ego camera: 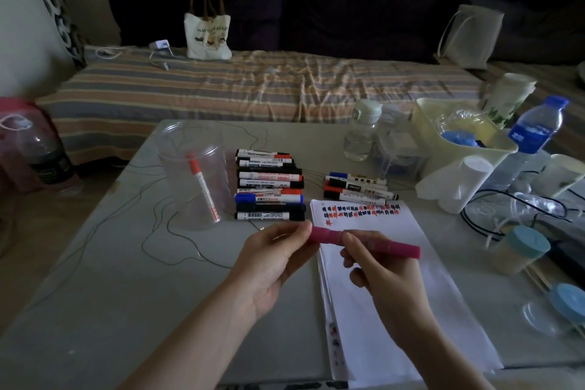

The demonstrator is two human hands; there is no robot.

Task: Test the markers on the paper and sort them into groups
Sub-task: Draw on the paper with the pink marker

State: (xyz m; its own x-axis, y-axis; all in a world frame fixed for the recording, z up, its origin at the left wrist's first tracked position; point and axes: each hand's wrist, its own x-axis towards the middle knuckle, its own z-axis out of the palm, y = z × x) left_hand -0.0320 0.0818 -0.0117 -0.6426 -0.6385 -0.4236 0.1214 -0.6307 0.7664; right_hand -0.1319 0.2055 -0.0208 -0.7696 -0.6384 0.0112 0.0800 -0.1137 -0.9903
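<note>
A pink marker (399, 247) lies level between my hands above the top of the paper stack (395, 294). My left hand (278, 256) pinches its cap end, and my right hand (376, 266) grips the barrel. The paper carries rows of red, blue and black test marks near its far edge. Behind it, a row of several whiteboard markers (269, 187) is stacked side by side. A smaller group of markers (357, 188) lies to the right of that row. A clear plastic cup (196, 174) at the left holds one red marker (204, 187).
A cream basket (462, 133), water bottles (361, 130), white cups (456, 184), blue-lidded jars (522, 247) and black cables crowd the table's right side. Thin wires trail across the left of the grey table (126, 279). A striped bed with a tote bag (207, 32) lies beyond.
</note>
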